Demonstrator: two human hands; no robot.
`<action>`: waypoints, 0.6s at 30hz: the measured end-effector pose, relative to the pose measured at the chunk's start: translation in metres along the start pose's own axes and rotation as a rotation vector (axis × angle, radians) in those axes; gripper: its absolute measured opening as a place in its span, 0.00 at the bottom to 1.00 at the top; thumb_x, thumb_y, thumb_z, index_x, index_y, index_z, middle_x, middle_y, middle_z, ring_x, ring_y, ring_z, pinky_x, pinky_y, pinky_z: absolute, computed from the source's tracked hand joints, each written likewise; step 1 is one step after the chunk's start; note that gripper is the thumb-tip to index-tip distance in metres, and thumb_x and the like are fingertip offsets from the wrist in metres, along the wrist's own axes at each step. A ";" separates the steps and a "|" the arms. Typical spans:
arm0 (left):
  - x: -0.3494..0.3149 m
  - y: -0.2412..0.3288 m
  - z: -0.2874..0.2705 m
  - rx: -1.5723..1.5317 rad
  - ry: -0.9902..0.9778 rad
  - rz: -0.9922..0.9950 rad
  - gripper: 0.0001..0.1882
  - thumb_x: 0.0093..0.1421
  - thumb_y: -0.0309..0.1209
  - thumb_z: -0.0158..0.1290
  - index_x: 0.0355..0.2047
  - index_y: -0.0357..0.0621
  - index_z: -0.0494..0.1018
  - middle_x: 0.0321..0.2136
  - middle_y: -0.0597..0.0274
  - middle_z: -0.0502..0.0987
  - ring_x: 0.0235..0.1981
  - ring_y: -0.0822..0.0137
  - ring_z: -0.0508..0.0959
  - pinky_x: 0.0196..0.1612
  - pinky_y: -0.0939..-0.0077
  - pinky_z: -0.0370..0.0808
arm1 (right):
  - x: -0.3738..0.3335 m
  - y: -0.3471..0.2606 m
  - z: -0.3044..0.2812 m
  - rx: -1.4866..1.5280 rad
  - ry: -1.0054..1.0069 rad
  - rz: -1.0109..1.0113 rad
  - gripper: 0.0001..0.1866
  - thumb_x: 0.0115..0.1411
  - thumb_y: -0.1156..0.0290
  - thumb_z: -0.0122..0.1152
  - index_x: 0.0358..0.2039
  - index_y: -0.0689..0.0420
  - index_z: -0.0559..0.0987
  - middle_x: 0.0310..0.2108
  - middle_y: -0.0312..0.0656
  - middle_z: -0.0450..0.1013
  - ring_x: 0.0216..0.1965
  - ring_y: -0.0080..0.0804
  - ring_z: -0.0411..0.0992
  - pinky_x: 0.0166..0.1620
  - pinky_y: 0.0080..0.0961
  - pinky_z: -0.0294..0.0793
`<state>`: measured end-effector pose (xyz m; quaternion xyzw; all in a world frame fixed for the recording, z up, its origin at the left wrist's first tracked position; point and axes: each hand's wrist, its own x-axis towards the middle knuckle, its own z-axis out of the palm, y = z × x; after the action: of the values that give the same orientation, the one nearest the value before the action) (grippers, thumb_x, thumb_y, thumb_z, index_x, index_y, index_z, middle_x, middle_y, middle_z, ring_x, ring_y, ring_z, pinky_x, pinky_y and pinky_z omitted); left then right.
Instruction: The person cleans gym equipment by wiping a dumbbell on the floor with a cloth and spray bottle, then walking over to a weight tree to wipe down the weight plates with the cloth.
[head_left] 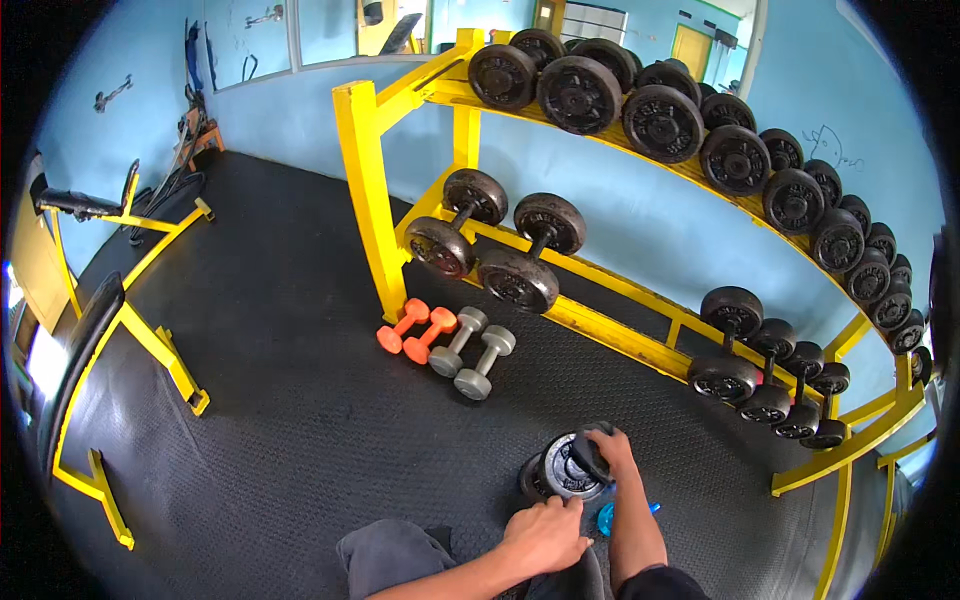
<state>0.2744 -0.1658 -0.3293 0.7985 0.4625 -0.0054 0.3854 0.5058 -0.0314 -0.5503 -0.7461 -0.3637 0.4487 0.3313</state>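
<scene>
On the black floor in front of me lies a thick round stack of weight plates, its top plate (566, 472) showing a silver-grey face with raised lettering. My right hand (610, 450) grips a smaller black weight plate (590, 457), tilted over the right side of the silver-faced one. At the near rim, my left hand (548, 533) has its fingers curled against the silver-faced plate; their tips are hidden. Beside my right forearm sits a small bright blue object (606, 518), partly covered, its kind unclear.
A yellow rack (365, 190) with several black dumbbells (580, 95) on two tiers stands ahead and to the right. Orange dumbbells (430, 335) and grey dumbbells (485, 363) lie by its left foot. A yellow-framed bench (160, 350) is at left.
</scene>
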 end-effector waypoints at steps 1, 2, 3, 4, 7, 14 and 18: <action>0.003 -0.001 0.001 0.000 -0.015 -0.010 0.34 0.59 0.47 0.53 0.57 0.33 0.62 0.45 0.37 0.73 0.47 0.42 0.76 0.48 0.54 0.75 | 0.016 -0.002 0.004 -0.159 -0.029 -0.003 0.30 0.45 0.58 0.69 0.46 0.66 0.77 0.40 0.49 0.77 0.38 0.36 0.76 0.40 0.32 0.75; 0.002 -0.007 0.002 -0.002 -0.028 -0.043 0.35 0.59 0.48 0.53 0.57 0.33 0.62 0.45 0.37 0.73 0.48 0.43 0.76 0.49 0.54 0.75 | 0.006 -0.030 0.015 -0.341 -0.136 -0.062 0.34 0.43 0.54 0.68 0.46 0.67 0.77 0.42 0.52 0.77 0.41 0.39 0.77 0.42 0.32 0.75; 0.003 -0.010 0.002 0.007 -0.032 -0.044 0.35 0.59 0.48 0.53 0.57 0.33 0.62 0.45 0.37 0.73 0.48 0.43 0.76 0.49 0.54 0.75 | -0.008 -0.062 0.026 -0.521 -0.230 -0.123 0.38 0.42 0.50 0.67 0.47 0.69 0.77 0.44 0.54 0.76 0.44 0.42 0.77 0.44 0.33 0.75; 0.005 -0.009 0.002 0.015 -0.040 -0.038 0.36 0.59 0.48 0.53 0.58 0.33 0.61 0.46 0.37 0.73 0.48 0.43 0.75 0.49 0.54 0.74 | 0.000 -0.068 0.033 -0.701 -0.297 -0.143 0.37 0.41 0.47 0.65 0.45 0.64 0.79 0.46 0.52 0.76 0.46 0.43 0.76 0.47 0.35 0.74; 0.012 -0.006 0.001 0.026 -0.070 -0.047 0.37 0.59 0.49 0.52 0.59 0.34 0.60 0.47 0.37 0.72 0.49 0.43 0.75 0.50 0.54 0.74 | -0.009 -0.098 0.062 -1.051 -0.489 -0.178 0.35 0.41 0.45 0.62 0.44 0.58 0.81 0.46 0.49 0.77 0.48 0.44 0.76 0.50 0.35 0.74; 0.016 -0.020 0.003 -0.004 0.042 -0.089 0.38 0.58 0.50 0.53 0.59 0.33 0.62 0.48 0.35 0.72 0.50 0.41 0.74 0.52 0.54 0.72 | -0.110 -0.032 0.140 -1.852 -0.861 -0.618 0.22 0.51 0.64 0.60 0.47 0.56 0.80 0.44 0.44 0.78 0.46 0.43 0.76 0.46 0.42 0.72; 0.017 -0.010 -0.013 -0.028 -0.002 -0.130 0.38 0.56 0.51 0.53 0.58 0.34 0.63 0.48 0.35 0.72 0.51 0.43 0.74 0.53 0.54 0.72 | -0.131 0.050 0.073 -1.117 -0.526 -0.299 0.21 0.53 0.63 0.61 0.46 0.59 0.80 0.46 0.47 0.76 0.47 0.44 0.75 0.48 0.42 0.71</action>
<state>0.2724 -0.1421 -0.3324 0.7612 0.5131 -0.0251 0.3957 0.4080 -0.1549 -0.5623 -0.6125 -0.7123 0.3085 -0.1492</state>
